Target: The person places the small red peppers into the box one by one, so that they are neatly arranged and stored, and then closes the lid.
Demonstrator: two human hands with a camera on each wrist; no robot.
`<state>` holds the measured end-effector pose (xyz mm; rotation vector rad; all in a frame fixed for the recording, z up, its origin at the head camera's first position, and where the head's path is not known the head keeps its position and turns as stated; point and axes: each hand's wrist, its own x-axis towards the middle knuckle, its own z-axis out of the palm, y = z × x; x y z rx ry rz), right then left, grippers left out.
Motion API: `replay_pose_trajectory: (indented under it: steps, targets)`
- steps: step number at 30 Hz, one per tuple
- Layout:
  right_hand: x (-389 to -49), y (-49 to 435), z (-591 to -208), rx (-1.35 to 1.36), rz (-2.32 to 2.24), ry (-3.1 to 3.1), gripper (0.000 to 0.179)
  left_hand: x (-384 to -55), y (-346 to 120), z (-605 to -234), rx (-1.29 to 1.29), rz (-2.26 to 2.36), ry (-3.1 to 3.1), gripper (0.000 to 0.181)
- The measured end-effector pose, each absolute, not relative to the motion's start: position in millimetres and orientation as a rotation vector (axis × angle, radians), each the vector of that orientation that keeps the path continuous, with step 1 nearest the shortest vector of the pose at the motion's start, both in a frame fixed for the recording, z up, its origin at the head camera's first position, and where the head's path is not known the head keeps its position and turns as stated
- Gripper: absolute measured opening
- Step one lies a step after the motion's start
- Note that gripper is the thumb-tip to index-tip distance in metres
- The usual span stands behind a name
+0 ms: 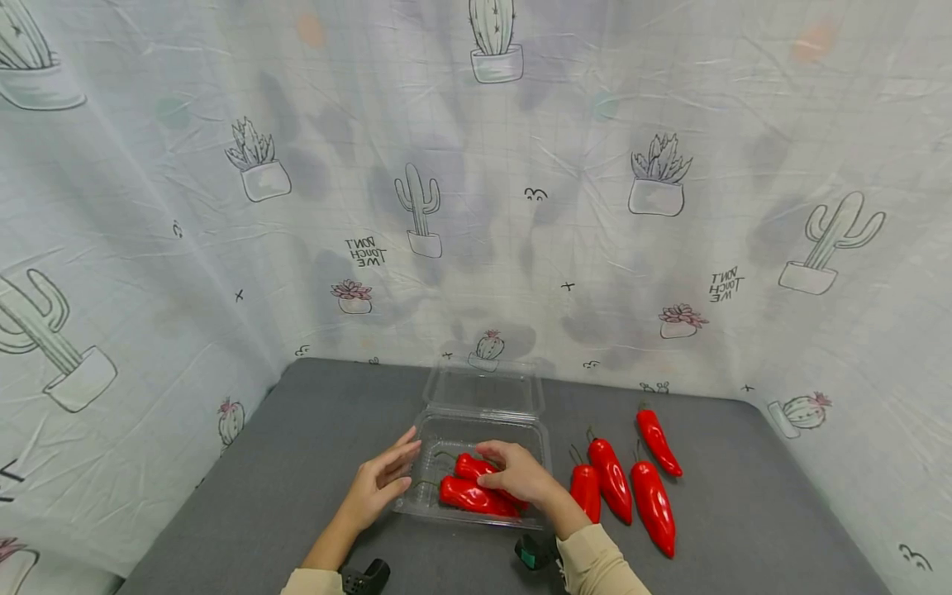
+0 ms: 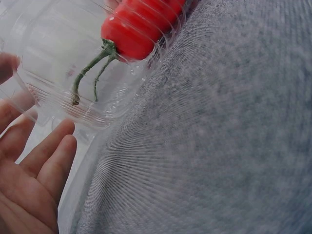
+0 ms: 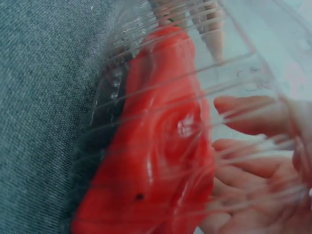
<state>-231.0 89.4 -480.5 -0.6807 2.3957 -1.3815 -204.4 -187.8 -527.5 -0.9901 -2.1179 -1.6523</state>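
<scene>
An open clear plastic container [image 1: 416, 494] holds two glossy red peppers: a front one [image 1: 472, 496] and one behind it [image 1: 466, 464], green stems pointing left. My right hand [image 1: 521, 473] reaches in from the right and holds the rear pepper, thumb on its near side and fingers on its far side. Through the clear wall in the right wrist view, the front pepper [image 3: 161, 131] partly hides my right fingers [image 3: 243, 158]. My left hand [image 1: 372, 487] is at the container's left side, fingers fairly straight; whether they touch the wall I cannot tell.
The hinged clear lid [image 1: 483, 388] stands folded back behind the container. Several more red peppers [image 1: 654, 504] lie to the right on the grey cloth-covered table [image 1: 297, 446]. A white curtain printed with cactus drawings [image 1: 521, 248] hangs around the back and sides.
</scene>
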Motion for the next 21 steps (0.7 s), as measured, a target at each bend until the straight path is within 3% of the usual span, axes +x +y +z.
replay_pose_trajectory:
  steps: [21]
  targets:
    - [-231.1,91.8,-480.5,-0.712,-1.568,2.331,0.054,-205.7,-187.4,-528.7,-1.020,-1.673,-2.091,0.046]
